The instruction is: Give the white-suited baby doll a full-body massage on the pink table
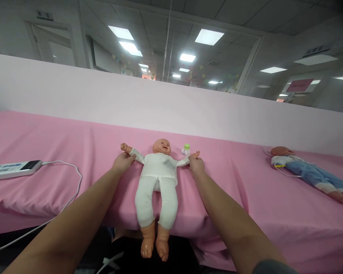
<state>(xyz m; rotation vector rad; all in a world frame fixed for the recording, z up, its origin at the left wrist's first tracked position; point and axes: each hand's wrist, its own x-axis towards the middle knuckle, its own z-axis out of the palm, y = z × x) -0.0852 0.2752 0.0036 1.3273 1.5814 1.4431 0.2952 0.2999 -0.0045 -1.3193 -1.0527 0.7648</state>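
A baby doll (160, 167) in a white top and white trousers lies face up in front of me, its bare feet hanging past the front edge of the pink-covered table (103, 133). My left hand (124, 162) pinches the doll's sleeve near the wrist, at the left of the view. On the other side my right hand (196, 164) grips the other sleeve close to the wrist. Both doll arms are spread outward. Beside the doll's head stands a small bottle (185, 149) with a green cap, close to my right hand but apart from it.
A white power strip (14, 170) rests at the left, its cord (79, 182) trailing over the front edge. Another doll (311, 173) in blue clothes lies at the far right with a thin white tube. Behind the table runs a low white wall (160, 104) topped by glass.
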